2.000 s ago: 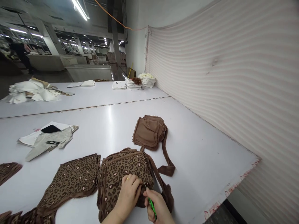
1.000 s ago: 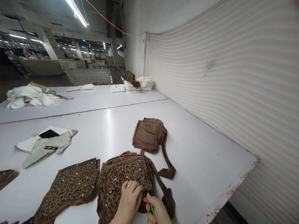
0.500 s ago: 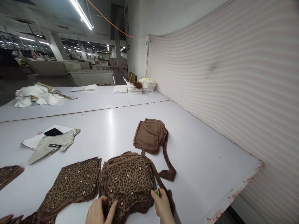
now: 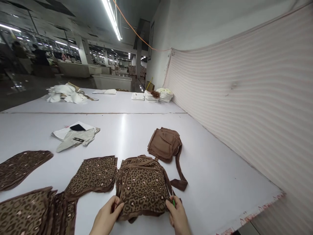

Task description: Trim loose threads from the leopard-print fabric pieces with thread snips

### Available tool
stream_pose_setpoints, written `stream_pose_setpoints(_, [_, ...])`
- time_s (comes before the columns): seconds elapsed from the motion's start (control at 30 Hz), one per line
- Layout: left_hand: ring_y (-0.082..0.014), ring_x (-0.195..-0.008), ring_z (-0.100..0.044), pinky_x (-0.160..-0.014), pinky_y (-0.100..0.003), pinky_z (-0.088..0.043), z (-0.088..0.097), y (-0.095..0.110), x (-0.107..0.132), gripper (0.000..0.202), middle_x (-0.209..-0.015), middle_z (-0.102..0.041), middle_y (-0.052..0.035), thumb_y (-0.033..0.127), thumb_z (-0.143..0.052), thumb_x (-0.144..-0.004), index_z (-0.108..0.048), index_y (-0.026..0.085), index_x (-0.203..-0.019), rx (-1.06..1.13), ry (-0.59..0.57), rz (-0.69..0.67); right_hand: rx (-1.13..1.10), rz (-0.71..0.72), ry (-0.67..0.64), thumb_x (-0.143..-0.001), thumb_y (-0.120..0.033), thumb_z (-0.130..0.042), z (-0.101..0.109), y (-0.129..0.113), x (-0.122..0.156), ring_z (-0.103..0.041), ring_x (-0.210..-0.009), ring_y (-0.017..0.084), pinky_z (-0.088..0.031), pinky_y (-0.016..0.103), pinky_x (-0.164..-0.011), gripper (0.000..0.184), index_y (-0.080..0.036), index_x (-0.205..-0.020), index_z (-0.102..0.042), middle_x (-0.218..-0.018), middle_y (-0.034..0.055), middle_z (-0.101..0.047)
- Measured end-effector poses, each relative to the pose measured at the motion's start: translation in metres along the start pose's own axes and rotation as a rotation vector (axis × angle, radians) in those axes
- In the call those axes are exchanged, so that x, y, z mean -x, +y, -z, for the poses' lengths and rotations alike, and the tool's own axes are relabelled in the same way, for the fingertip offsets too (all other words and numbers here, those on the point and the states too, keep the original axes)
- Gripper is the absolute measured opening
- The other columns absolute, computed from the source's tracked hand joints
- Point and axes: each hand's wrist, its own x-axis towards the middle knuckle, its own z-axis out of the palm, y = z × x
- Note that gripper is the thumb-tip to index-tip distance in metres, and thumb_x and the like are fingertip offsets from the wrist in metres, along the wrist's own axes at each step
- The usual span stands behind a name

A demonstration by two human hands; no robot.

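Note:
A stack of brown leopard-print fabric pieces (image 4: 144, 186) lies in front of me, its top piece spread between my hands. My left hand (image 4: 107, 213) is closed, thumb and fingers pinching the lower left edge of that piece. At the lower right edge, my right hand (image 4: 178, 213) is closed on the fabric too. A slim pointed tool with a green handle (image 4: 173, 201) is tucked in this right hand; its exact kind is hard to make out. A brown fabric strip (image 4: 166, 178) runs down the stack's right side.
Plain brown fabric pieces (image 4: 163, 143) with a trailing band lie beyond the stack. More leopard-print piles (image 4: 95, 174) sit to the left. Farther back are a dark phone-like object (image 4: 77, 126) on pale cloth, and white fabric stacks (image 4: 151, 96). A striped sheet (image 4: 232, 114) hangs along the right.
The view has swung left and the things appear farther right. My left hand has gone from resting on the fabric to pinching its left edge; my right hand now grips the right edge.

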Motion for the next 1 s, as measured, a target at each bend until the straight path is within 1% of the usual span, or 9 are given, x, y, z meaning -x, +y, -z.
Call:
stream_pose_setpoints(0.07, [-0.0159, -0.064, -0.049, -0.062, -0.025, -0.04, 0.014, 0.008, 0.011, 0.035, -0.062, -0.046, 0.0044, 0.056, -0.05, -0.072, -0.04, 0.023, -0.066, 0.135, -0.009, -0.012, 0.028, 0.052, 0.001, -0.055, -0.062, -0.077, -0.006, -0.004, 0.015, -0.02, -0.029, 0.001, -0.011, 0.017, -0.03, 0.053, -0.021, -0.076, -0.051, -0.05, -0.011, -0.04])
stream_pose_setpoints(0.17, [-0.0168, -0.073, -0.057, -0.072, -0.03, -0.047, 0.044, 0.018, 0.032, 0.032, -0.072, -0.055, 0.003, 0.051, -0.057, -0.074, -0.044, 0.022, -0.073, 0.722, -0.16, 0.12, 0.039, 0.103, 0.001, -0.056, -0.061, -0.078, -0.025, -0.014, 0.039, -0.023, -0.029, 0.0, -0.012, 0.017, -0.03, 0.054, -0.021, -0.085, -0.055, -0.061, -0.0061, -0.052])
stream_pose_setpoints(0.3, [-0.0185, -0.076, -0.064, -0.08, -0.042, -0.051, 0.106, 0.024, 0.042, 0.02, -0.082, -0.065, -0.0014, 0.033, -0.06, -0.075, -0.052, 0.019, -0.087, 1.325, -0.203, 0.256, 0.075, 0.082, -0.125, -0.056, -0.055, -0.081, -0.084, -0.037, 0.058, -0.022, -0.029, 0.001, -0.014, 0.018, -0.032, 0.058, -0.02, -0.095, -0.058, -0.055, -0.0064, -0.049])
stream_pose_setpoints(0.47, [-0.0193, -0.075, -0.065, -0.074, -0.037, -0.052, 0.226, 0.006, 0.038, 0.021, -0.084, -0.068, -0.0052, 0.026, -0.057, -0.074, -0.055, 0.016, -0.092, 1.376, 0.083, 0.153, 0.052, 0.124, -0.391, -0.063, -0.046, -0.082, -0.212, -0.069, 0.086, -0.034, -0.038, 0.007, -0.028, 0.017, -0.036, 0.056, -0.021, -0.107, -0.058, -0.051, -0.0097, -0.042])
stream_pose_setpoints(0.57, [-0.0176, -0.084, -0.063, -0.075, -0.031, -0.05, 0.291, -0.026, 0.057, 0.027, -0.096, -0.066, -0.0033, 0.027, -0.055, -0.074, -0.053, 0.018, -0.099, 1.297, 0.263, 0.046, 0.039, 0.197, -0.501, -0.07, -0.044, -0.077, -0.279, -0.066, 0.114, -0.056, -0.062, 0.014, -0.047, 0.023, -0.057, 0.051, -0.023, -0.111, -0.057, -0.081, 0.0001, -0.061])
stream_pose_setpoints(0.63, [-0.0176, -0.087, -0.062, -0.074, -0.029, -0.048, 0.318, -0.061, 0.075, 0.03, -0.098, -0.064, -0.003, 0.032, -0.053, -0.074, -0.052, 0.017, -0.1, 1.152, 0.379, 0.037, 0.109, 0.263, -0.563, -0.075, -0.044, -0.072, -0.312, -0.043, 0.13, -0.059, -0.086, 0.022, -0.049, 0.029, -0.075, 0.044, -0.023, -0.111, -0.057, -0.1, 0.0052, -0.063])
stream_pose_setpoints(0.73, [-0.0176, -0.081, -0.06, -0.069, -0.027, -0.046, 0.328, -0.129, 0.099, 0.028, -0.087, -0.062, -0.0005, 0.039, -0.054, -0.07, -0.051, 0.019, -0.09, 0.878, 0.504, 0.15, 0.264, 0.366, -0.656, -0.078, -0.041, -0.066, -0.344, 0.02, 0.14, -0.055, -0.103, 0.026, -0.043, 0.033, -0.09, 0.03, -0.021, -0.1, -0.062, -0.104, 0.007, -0.064])
stream_pose_setpoints(0.87, [-0.0174, -0.064, -0.051, -0.063, -0.029, -0.042, 0.311, -0.215, 0.113, 0.025, -0.057, -0.047, 0.005, 0.038, -0.06, -0.057, -0.042, 0.021, -0.059, 0.522, 0.567, 0.332, 0.529, 0.346, -0.695, -0.078, -0.033, -0.057, -0.353, 0.114, 0.136, -0.061, -0.085, 0.025, -0.045, 0.033, -0.081, 0.018, -0.021, -0.091, -0.061, -0.085, 0.0048, -0.066])
stream_pose_setpoints(1.0, [-0.0237, -0.071, -0.052, -0.077, -0.04, -0.043, 0.297, -0.254, 0.113, 0.019, -0.06, -0.049, 0.0018, 0.035, -0.058, -0.053, -0.044, 0.023, -0.058, 0.233, 0.643, 0.382, 0.609, 0.334, -0.74, -0.08, -0.03, -0.051, -0.344, 0.149, 0.133, -0.062, -0.088, 0.024, -0.045, 0.031, -0.081, 0.019, -0.022, -0.094, -0.059, -0.091, 0.0046, -0.067])
